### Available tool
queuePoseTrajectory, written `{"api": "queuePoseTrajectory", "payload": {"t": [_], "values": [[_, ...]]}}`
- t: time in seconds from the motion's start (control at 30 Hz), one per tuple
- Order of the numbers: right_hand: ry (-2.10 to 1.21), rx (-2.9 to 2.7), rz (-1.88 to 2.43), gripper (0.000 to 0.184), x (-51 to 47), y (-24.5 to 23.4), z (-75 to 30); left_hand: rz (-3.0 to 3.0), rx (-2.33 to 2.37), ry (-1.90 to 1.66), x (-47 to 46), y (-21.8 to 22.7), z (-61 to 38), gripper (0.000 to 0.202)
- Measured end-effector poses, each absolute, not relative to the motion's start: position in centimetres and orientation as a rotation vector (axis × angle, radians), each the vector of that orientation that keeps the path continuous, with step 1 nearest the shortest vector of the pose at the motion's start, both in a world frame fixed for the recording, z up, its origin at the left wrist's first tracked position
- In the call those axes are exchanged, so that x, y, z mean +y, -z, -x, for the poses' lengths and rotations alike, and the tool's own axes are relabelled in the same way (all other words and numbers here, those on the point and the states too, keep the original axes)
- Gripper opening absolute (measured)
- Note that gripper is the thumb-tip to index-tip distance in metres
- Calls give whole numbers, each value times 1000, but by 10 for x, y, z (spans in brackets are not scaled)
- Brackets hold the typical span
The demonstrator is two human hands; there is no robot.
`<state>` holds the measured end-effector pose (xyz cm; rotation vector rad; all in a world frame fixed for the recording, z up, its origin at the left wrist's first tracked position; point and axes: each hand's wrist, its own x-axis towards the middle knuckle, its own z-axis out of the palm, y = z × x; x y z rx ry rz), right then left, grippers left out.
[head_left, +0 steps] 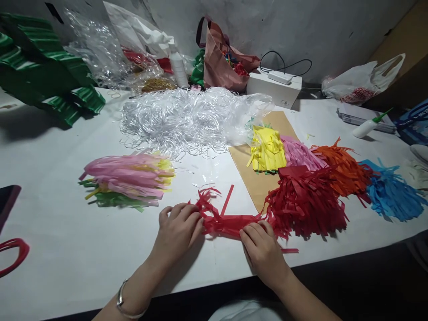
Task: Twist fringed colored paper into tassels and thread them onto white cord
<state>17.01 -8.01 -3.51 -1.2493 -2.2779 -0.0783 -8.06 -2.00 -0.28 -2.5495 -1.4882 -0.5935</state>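
A strip of red fringed tissue paper (pixel 222 220) lies rolled on the white table (pixel 67 232) near its front edge. My left hand (pixel 179 229) presses on its left end with fingers curled over the paper. My right hand (pixel 262 249) pins the right end, fingers closed on it. Loose red fringes stick up between the hands. A pile of red fringed tissue (pixel 306 200) lies just right of my right hand.
Finished pink, yellow and green tassels (pixel 129 178) lie to the left. Yellow (pixel 267 149), pink, orange (pixel 344 167) and blue (pixel 393 191) fringed piles sit on the right by a brown sheet. White shredded strands (pixel 180 118), a glue bottle (pixel 368 127), bags and green paper (pixel 43 71) crowd the back.
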Motion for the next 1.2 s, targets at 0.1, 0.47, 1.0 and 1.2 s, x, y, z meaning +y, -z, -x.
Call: {"api": "queuePoseTrajectory", "payload": {"t": [0.1, 0.47, 1.0, 1.2], "values": [[76, -2275, 1244, 27, -82, 35, -172, 2436, -1519, 725, -31, -6, 79, 18], [81, -2275, 1150, 24, -90, 43, -189, 3034, -907, 565, -52, 23, 11, 25], [-191, -2106, 1688, 21, -63, 21, -188, 2824, -1693, 713, -45, 17, 22, 23], [-122, -2112, 1872, 14, -55, 19, -181, 2622, -1895, 486, -39, 15, 11, 14]]}}
